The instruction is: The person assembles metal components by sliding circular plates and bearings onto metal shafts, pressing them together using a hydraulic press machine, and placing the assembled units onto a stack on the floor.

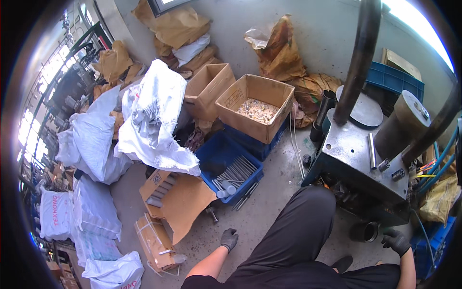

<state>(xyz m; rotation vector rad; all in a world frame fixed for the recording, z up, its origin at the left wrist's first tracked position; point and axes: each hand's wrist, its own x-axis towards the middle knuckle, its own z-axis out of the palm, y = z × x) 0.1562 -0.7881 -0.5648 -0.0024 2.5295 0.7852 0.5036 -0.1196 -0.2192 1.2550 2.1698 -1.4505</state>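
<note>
My left hand (229,239), in a dark grey glove, hangs over the floor left of my knee. Its fingers are loosely bent, a little apart, and nothing shows in them. Nearby lie a metal bolt-like part (211,213) and an opened carton (187,204) with pale cylinders inside. My right hand (396,242), gloved too, is low on the right with fingers apart and no object in them. Just left of it a dark hollow metal cylinder (364,232) lies on the floor. A heavy press (356,149) stands beyond, with a metal rod (372,151) and small sleeves (398,174) on its plate.
A blue bin (255,168) holds metal rods. Behind it, a cardboard box (272,130) with shavings sits on another blue bin. White sacks (96,207) are piled at left, brown paper sacks (279,53) along the wall. A strapped carton (153,241) lies left; blue hoses (440,166) hang right.
</note>
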